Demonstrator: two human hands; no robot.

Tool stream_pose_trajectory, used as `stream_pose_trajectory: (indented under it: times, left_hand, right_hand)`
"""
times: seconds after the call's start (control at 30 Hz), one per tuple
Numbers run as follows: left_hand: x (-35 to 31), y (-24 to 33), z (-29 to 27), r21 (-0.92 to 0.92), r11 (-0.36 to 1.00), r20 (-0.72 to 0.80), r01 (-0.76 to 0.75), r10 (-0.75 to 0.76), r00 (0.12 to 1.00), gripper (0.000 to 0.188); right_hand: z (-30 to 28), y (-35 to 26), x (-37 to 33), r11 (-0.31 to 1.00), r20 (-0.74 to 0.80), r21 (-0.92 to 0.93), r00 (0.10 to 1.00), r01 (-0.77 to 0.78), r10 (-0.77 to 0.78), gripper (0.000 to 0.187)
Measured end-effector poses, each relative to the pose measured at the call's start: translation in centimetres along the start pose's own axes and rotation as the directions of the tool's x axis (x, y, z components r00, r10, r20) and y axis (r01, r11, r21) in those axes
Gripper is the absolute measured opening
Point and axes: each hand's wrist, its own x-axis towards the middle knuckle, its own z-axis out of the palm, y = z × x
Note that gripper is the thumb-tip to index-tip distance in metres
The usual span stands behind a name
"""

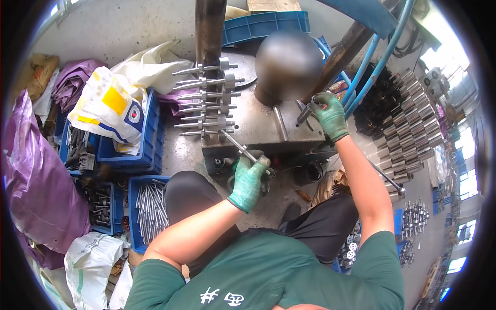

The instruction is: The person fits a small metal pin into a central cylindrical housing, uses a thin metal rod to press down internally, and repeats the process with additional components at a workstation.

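My left hand (249,182), in a green glove, is closed around the lower end of a slim metal shaft (237,146). The shaft slants up and left, its tip near a row of similar shafts with round collars (211,106) at the left side of the metal bench (243,118). To the right, my gloved right hand (330,116) has its fingers closed on a short dark metal cylinder (305,114) over the bench's right end. The cylinder's upper end is hidden by the fingers. Between the hands, a bar (280,124) lies on the bench top.
A blurred round shape (288,64) stands at the bench's back. Blue hoses (372,72) run at the right, near stacked metal cylinders (413,121). On the left are a blue crate of rods (150,212), further blue crates (157,132) and purple sacking (41,181).
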Motion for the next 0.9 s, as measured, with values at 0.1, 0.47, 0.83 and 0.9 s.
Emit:
stream_pose_trajectory:
  times: [0.1,0.47,0.83,0.9]
  left_hand:
    - [-0.6,-1.2,-0.3,-0.026,1.000,0.040,0.010,-0.009,0.999,0.036]
    - [-0.1,-6.6,1.1,0.618,0.786,0.358,-0.010,-0.270,0.894,0.050]
    - [1.4,-5.2,0.9,0.492,0.850,0.292,0.188,-0.364,0.884,0.056]
    - [1.5,-5.2,1.1,0.474,0.857,0.316,0.201,-0.379,0.869,0.056]
  right_hand:
    - [-0.8,-2.9,3.1,0.979,-0.161,0.068,0.971,0.192,-0.179,0.019]
    - [2.1,-4.6,13.9,0.999,-0.137,0.039,0.990,0.023,-0.017,0.032]
    - [2.0,-8.0,13.8,0.972,-0.036,-0.226,0.998,-0.061,0.054,0.046]
    - [1.6,-7.7,13.6,0.972,-0.051,-0.223,0.996,-0.078,0.068,0.046]
